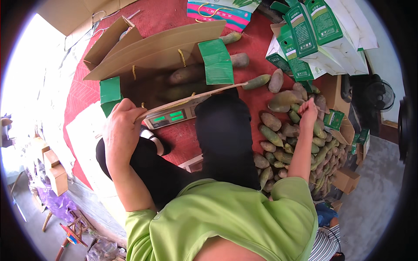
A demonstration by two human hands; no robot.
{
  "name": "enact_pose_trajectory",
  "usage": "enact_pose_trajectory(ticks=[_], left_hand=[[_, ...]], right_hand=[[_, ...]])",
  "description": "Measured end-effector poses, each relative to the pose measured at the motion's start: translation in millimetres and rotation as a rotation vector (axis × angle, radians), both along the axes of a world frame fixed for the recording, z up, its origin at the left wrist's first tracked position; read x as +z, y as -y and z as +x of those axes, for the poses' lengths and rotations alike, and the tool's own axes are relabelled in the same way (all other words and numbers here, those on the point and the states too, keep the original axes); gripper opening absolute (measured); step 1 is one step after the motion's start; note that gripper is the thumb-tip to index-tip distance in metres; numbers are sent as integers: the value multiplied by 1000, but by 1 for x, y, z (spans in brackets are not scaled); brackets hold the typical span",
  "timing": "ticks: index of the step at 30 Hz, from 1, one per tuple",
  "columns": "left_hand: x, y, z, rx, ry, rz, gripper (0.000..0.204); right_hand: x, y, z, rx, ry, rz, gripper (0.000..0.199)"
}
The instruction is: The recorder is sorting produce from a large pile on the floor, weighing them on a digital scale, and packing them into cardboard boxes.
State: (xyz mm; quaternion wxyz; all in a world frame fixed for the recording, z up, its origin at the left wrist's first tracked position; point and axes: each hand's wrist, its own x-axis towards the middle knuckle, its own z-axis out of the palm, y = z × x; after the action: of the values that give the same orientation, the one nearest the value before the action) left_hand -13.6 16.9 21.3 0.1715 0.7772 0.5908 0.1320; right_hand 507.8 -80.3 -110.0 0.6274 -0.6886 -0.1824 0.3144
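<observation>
My left hand (121, 130) pinches the near top edge of an open cardboard box (161, 43), fingers over the rim. Inside the shadowed box lie long radishes (187, 75), and yellow rope handles hang on its walls. Its green end flaps (216, 61) stand folded outward. Off to the right, my right hand (308, 114) reaches over a heap of green and brownish radishes (272, 122). Its fingers are curled together among the upper radishes; what they hold, if anything, is hidden.
A scale with a lit green display (172, 116) sits against the box's near side. Folded green-and-white cartons (313, 35) stack at the far right, beside a small black fan (379, 95). A pink-and-blue printed box (222, 13) stands beyond. Another person's striped clothing (324, 243) shows lower right.
</observation>
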Motion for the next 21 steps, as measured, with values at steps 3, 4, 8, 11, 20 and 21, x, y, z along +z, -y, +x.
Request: enact_pose_trajectory(ticks=[3, 4, 8, 11, 20, 21], left_hand=[[4, 1, 2, 19, -73, -13, 13], [4, 1, 2, 20, -84, -9, 13], [2, 1, -1, -1, -81, 14, 13], [0, 1, -3, -10, -83, 24, 12], [-1, 3, -4, -5, -102, 10, 12], [-3, 3, -6, -34, -54, 35, 13]], right_hand=[[54, -30, -34, 163, 67, 77, 40], [75, -39, -46, 262, 97, 143, 41], [161, -73, -86, 465, 116, 313, 42], [221, -92, -117, 654, 110, 417, 41], [253, -174, -244, 1199, -144, 455, 35], [238, -185, -267, 1166, 38, 420, 45]])
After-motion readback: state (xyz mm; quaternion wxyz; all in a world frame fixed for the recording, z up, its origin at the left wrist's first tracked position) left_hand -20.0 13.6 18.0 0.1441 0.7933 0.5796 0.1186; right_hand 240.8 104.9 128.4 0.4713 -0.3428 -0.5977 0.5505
